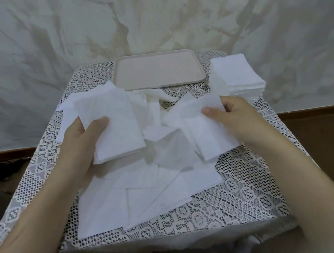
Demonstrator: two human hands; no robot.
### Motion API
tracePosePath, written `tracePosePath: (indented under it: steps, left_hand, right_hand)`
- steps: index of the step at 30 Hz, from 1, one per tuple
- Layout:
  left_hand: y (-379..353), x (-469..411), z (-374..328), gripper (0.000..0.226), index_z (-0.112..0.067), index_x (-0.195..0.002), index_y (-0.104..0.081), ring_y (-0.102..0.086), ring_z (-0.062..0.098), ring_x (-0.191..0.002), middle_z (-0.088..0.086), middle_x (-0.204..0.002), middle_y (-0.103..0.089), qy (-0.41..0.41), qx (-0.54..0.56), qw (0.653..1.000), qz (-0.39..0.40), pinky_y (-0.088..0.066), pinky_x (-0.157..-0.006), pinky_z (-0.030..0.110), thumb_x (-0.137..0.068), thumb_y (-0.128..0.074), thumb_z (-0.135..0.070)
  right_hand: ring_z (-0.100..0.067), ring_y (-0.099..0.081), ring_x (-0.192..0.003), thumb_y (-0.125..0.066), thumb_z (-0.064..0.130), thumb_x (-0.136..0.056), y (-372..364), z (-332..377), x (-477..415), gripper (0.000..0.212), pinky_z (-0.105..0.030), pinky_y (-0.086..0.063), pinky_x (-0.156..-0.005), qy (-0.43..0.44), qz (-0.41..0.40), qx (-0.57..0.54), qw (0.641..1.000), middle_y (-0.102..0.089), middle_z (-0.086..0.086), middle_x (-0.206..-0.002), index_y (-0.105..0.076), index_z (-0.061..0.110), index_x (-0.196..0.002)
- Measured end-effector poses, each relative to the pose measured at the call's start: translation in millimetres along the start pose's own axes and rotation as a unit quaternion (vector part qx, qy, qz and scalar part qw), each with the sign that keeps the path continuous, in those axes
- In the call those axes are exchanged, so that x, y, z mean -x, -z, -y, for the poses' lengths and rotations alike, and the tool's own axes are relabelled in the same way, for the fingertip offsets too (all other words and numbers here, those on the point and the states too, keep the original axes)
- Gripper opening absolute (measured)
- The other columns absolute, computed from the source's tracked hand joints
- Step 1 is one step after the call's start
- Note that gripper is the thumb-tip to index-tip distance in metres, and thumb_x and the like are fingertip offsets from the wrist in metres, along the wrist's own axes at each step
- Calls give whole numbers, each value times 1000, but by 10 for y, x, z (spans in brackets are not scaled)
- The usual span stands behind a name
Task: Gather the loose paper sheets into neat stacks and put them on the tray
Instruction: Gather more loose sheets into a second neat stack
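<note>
- While left grip [81, 138] pinches a sheet bundle [116, 135] centre-left, right grip [240, 117] pinches second bundle [206, 137] centre-right
- loose sheets [146, 195] strewn on surface [240, 196] lower centre
- tray [156, 72] top centre, stack [236, 76] upper right

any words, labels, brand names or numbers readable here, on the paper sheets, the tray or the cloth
There is no readable text anywhere in this view.
paper sheets: blank white, with no print visible.
tray: plain, with no label or mark.
lace tablecloth: woven pattern only, no letters.
wall: streaks only.
</note>
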State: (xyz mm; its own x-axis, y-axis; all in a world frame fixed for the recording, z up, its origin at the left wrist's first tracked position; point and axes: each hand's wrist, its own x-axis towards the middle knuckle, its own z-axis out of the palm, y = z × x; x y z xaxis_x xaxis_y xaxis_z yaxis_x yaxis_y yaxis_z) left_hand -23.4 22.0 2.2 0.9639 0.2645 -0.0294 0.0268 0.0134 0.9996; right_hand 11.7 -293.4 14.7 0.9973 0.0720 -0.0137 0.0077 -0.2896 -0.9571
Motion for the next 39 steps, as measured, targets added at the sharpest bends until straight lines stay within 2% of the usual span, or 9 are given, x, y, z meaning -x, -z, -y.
tracePosePath:
  steps: [6,12,15,21,25,28,32,35,39]
  left_hand:
    - [-29,17,-11,16,-30,-111,-74,-76,16,-100,-6,-108,-81,-3,-2,1000,0,-57,-95,47,-104,-62,-23]
    - [-76,49,-17,17,-28,-117,-72,-77,15,-95,-6,-105,-81,3,3,1000,4,-58,-82,42,-104,-62,-24]
    - [-103,66,-20,18,-28,-118,-72,-76,17,-97,-4,-106,-81,10,13,1000,3,-59,-82,41,-104,-61,-23]
    - [-120,68,-26,19,-28,-119,-73,-76,16,-97,-4,-108,-81,12,10,1000,-1,-58,-85,42,-104,-61,-23]
    - [-104,58,-26,19,-27,-119,-73,-76,18,-98,-3,-108,-81,13,8,1000,1,-57,-83,41,-105,-61,-22]
    - [-83,47,-25,19,-28,-119,-73,-75,22,-102,-2,-110,-80,13,10,1000,2,-58,-84,43,-104,-62,-24]
    - [-23,25,-50,15,-33,-109,-77,-75,25,-106,-2,-112,-80,18,8,1000,-1,-57,-93,52,-100,-66,-31]
    - [-21,30,-55,15,-32,-108,-76,-75,23,-101,-3,-107,-81,20,14,1000,-2,-58,-90,48,-103,-63,-27]
    - [-72,67,-73,14,-31,-109,-74,-76,16,-90,-5,-101,-81,22,12,1000,5,-56,-88,45,-104,-62,-26]
  right_hand:
    - [-21,-75,-98,-63,20,-101,85,6,46,14,-42,-59,-88,-9,-35,-118,992,-79,0,-105,-75,19,-106]
    - [-19,-76,-93,-67,18,-87,96,190,269,23,-30,-62,-75,-3,67,-227,972,-79,-6,-106,-74,12,-108]
    - [-20,-77,-87,-74,22,-78,15,276,380,21,-31,-63,-75,17,108,-170,979,-80,-5,-99,-76,16,-98]
    - [-3,-72,-77,-75,15,-91,-285,206,349,11,-19,-55,-66,56,82,-3,995,-77,12,-93,-71,25,-93]
    - [-11,-73,-87,-74,15,-93,-343,139,263,8,-31,-57,-77,79,56,34,995,-77,8,-96,-71,22,-97]
    - [-12,-75,-86,-74,10,-91,-327,181,257,11,-28,-59,-74,70,55,-42,995,-79,5,-94,-71,17,-99]
    - [-26,-76,-92,-74,17,-82,-232,211,241,25,-41,-63,-81,1,77,-256,964,-79,-9,-101,-74,11,-106]
    - [-23,-77,-92,-73,13,-92,-204,52,163,15,-40,-62,-82,-42,38,-134,989,-80,-1,-99,-74,16,-106]
    - [-5,-73,-79,-71,19,-95,-220,-78,103,13,-22,-57,-72,-37,22,40,998,-76,16,-85,-71,30,-90]
